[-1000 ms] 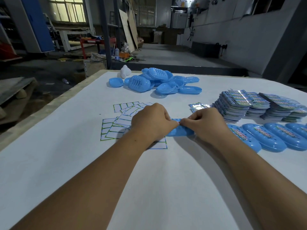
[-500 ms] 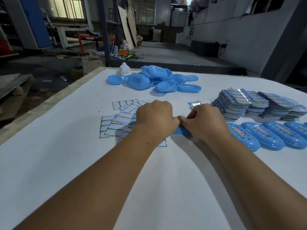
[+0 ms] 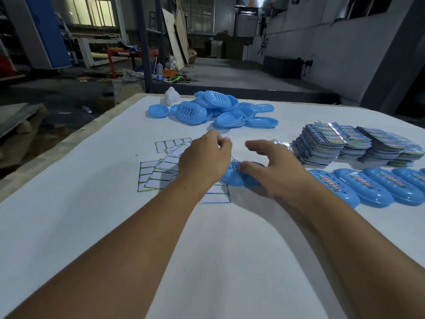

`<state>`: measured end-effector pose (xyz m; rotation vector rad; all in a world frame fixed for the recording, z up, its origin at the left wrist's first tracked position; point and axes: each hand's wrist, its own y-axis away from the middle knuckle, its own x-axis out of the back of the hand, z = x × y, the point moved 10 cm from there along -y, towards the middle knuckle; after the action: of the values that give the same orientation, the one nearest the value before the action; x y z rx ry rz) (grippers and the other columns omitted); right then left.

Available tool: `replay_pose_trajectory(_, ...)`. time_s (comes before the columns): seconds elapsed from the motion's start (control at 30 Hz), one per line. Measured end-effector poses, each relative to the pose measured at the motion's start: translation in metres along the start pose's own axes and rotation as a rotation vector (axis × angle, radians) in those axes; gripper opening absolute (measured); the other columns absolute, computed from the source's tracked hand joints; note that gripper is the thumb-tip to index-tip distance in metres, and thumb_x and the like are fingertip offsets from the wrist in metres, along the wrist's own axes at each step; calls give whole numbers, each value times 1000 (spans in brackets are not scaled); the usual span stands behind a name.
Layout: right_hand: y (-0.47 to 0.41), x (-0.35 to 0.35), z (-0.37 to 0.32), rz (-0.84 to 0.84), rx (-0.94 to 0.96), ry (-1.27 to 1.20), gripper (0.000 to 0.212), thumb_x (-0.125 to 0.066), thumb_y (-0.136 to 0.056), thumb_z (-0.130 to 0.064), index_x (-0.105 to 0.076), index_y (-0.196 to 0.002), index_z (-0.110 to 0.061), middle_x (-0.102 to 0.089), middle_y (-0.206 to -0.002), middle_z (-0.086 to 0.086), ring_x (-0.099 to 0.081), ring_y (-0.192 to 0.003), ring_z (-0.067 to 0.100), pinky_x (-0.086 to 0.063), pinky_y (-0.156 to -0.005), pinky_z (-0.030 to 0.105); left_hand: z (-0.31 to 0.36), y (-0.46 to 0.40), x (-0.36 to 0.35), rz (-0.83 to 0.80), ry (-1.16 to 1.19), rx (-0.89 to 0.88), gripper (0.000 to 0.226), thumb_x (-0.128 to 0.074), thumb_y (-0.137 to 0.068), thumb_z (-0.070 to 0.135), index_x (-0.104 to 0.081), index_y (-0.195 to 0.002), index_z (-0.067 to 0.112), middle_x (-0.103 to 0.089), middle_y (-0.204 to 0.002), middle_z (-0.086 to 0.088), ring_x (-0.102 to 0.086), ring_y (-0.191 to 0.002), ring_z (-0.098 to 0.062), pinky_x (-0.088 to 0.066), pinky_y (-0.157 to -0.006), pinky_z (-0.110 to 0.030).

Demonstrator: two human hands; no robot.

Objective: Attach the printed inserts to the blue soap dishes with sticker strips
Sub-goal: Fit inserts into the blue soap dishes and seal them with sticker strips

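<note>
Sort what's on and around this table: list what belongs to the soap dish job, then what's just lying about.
Job:
- soap dish being worked, under the left hand and right hand
- sticker sheets
- stacks of printed inserts
- pile of bare dishes
- row of finished dishes

Lying about:
- white plastic object
- bottle on the floor
- leaning boards

Glossy blue plastic soap dishes (image 3: 230,111)

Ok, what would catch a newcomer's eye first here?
Probably the two hands mid-table: the right hand rests on a blue soap dish, the left hand raised beside it. Next, the loose heap of blue dishes at the far edge and the stacks of printed inserts on the right.
</note>
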<state>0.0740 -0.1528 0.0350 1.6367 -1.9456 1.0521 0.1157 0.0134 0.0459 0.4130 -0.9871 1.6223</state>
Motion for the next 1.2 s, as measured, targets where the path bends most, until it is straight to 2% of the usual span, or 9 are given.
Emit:
replay_pose_trajectory(0.07,5,-13,-10,-116,66,53,58,-72,-82,-33,-57,-139,-36,-60,-136,-17,-53,-120,1,-37,-91,12,1,1,4,39,-9,-29,30,-39,-100,47,-56,-92,24,-61,-83,2,-56,-79,-25,-36,-62,-34)
replay_pose_trajectory(0.23,16,-2,-17,-119,114,369,52,-64,-85,-51,-56,-136,-44,-62,-126,-11,-56,-119,22,-46,-101,39,0,4,-13,-61,-34,-52,30,-37,-101,45,-57,-96,23,-67,-94,-1,-58,-87,-26,-43,-70,-36)
replay_pose_trajectory(0.33,22,13,-3,-117,14,472,50,-58,-81,-64,-62,-125,-42,-60,-118,-7,-59,-106,19,-48,-87,34,-2,6,-20,-123,-42,-41,30,-39,-100,47,-59,-103,25,-69,-102,0,-60,-95,-27,-48,-80,-37)
replay_pose_trajectory(0.43,27,29,13,-118,-94,551,48,-59,-75,-67,-68,-108,-33,-62,-110,-7,-58,-95,17,-49,-79,33,-4,6,-23,-133,-46,-43,28,-40,-99,48,-58,-100,28,-68,-104,1,-60,-98,-27,-48,-83,-37)
replay_pose_trajectory(0.53,29,46,22,-77,-162,598,47,-63,-74,-59,-74,-94,-19,-69,-100,1,-63,-91,23,-56,-80,37,-6,4,-25,-134,-45,-44,25,-40,-99,50,-56,-95,31,-68,-94,4,-60,-92,-25,-46,-77,-36)
replay_pose_trajectory(0.63,32,57,31,-32,-217,577,50,-68,-76,-51,-74,-105,-11,-72,-103,7,-64,-97,28,-57,-83,40,-7,3,-27,-137,-37,-43,26,-40,-98,52,-56,-94,32,-66,-88,7,-59,-88,-23,-43,-74,-35)
replay_pose_trajectory(0.83,30,69,48,8,-263,501,48,-74,-81,-27,-65,-128,-26,-65,-125,1,-59,-116,27,-50,-92,35,-8,1,-28,-138,-19,-50,28,-40,-98,52,-57,-94,30,-68,-84,6,-61,-85,-21,-48,-75,-36)
replay_pose_trajectory(1.03,28,82,59,65,-288,523,51,-63,-81,-3,-66,-126,-27,-66,-119,8,-61,-109,33,-51,-87,34,-9,-1,-27,-117,-11,-46,28,-42,-98,52,-58,-92,30,-63,-79,11,-60,-83,-21,-45,-72,-34)
replay_pose_trajectory(1.2,26,78,56,82,-279,488,42,-63,-81,-6,-70,-120,-21,-68,-117,6,-60,-110,31,-52,-90,36,-9,0,-27,-120,-13,-47,27,-43,-99,52,-59,-93,30,-60,-80,13,-59,-83,-18,-42,-71,-33)
